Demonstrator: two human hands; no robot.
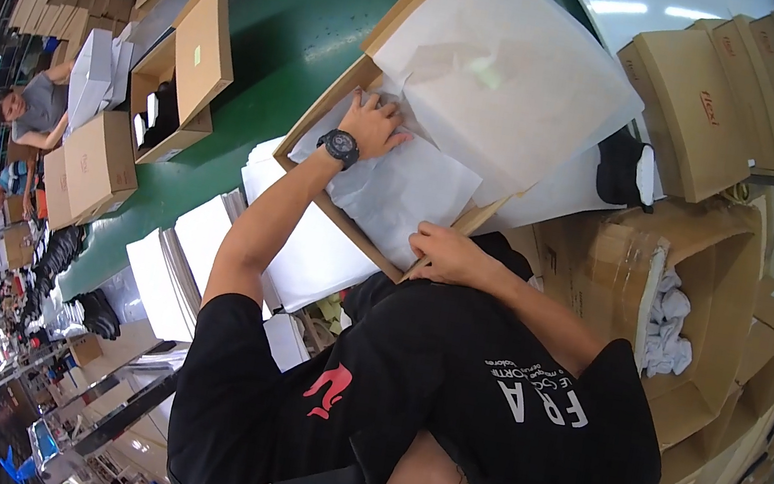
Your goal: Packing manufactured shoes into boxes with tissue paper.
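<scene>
An open cardboard box [361, 243], lined with white tissue paper [405, 194], lies before me on the bench. My left hand [373, 126], with a black watch at the wrist, rests on the tissue inside the box with its fingers spread. At the box's near right corner, my right hand [446, 254] has its fingers curled over the edge. A large white paper sheet [524, 81] covers the raised far part of the box. Right of the box, a black shoe [621, 168] with a white sole lies on white paper. Whatever is under the tissue is hidden.
Closed shoe boxes [697, 109] stand at the right, above a large carton [698, 322] holding crumpled white paper. Stacked white sheets [195, 242] are left of my arm. Farther along the green bench [275, 52], another open box [178, 92] stands near a person [38, 111].
</scene>
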